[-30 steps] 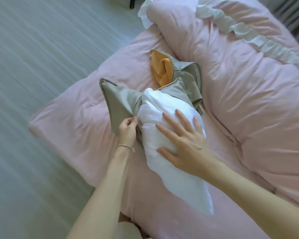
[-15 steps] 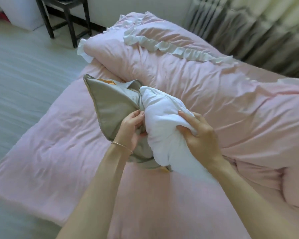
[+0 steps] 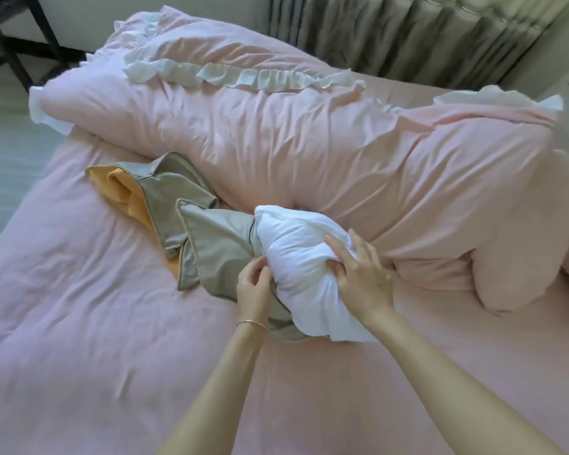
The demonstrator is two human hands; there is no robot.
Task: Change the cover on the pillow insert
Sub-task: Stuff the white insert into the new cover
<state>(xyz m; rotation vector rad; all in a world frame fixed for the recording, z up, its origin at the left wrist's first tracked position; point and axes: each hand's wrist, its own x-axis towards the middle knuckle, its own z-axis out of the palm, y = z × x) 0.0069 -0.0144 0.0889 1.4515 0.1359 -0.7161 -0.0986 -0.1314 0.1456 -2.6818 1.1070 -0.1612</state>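
Just below the frame's centre, the white pillow insert (image 3: 309, 267) lies on the pink bed (image 3: 79, 323), its long axis running lower right. Left hand (image 3: 253, 284) pinches the grey cover (image 3: 224, 254) mouth; right hand (image 3: 362, 277) grips the insert, likely feeding it leftward.

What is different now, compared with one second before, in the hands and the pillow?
The right hand, flat on the white pillow insert before, now grips it. The left hand keeps its grip on the opening of the grey satin cover. The insert remains partly inside.
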